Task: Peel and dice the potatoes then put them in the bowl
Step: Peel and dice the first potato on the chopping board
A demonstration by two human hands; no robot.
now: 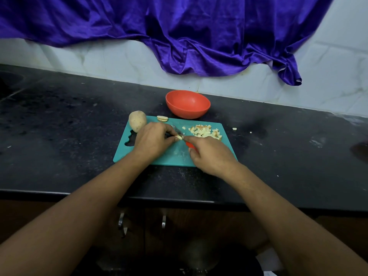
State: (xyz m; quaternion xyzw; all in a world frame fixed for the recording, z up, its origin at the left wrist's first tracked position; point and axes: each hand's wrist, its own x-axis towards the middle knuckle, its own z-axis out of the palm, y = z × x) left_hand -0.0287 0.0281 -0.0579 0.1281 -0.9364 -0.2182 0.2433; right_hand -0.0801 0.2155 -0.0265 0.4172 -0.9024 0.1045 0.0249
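A teal cutting board [171,156] lies on the dark counter. My left hand [153,140] pinches a small potato piece [178,137] down on the board. My right hand [211,154] grips a red-handled knife [180,134], its blade across that piece. A pile of diced potato [206,131] sits at the board's far right. A whole unpeeled potato [137,120] rests at the board's far left corner, and a few stacked potato slices [162,118] lie near the far edge. The red bowl [187,104] stands behind the board; its visible inside holds nothing.
A stray potato bit [234,128] lies on the black counter [59,136] right of the board. A purple cloth [179,32] hangs over the white tiled wall behind. Cabinet handles [121,222] show below the counter's front edge.
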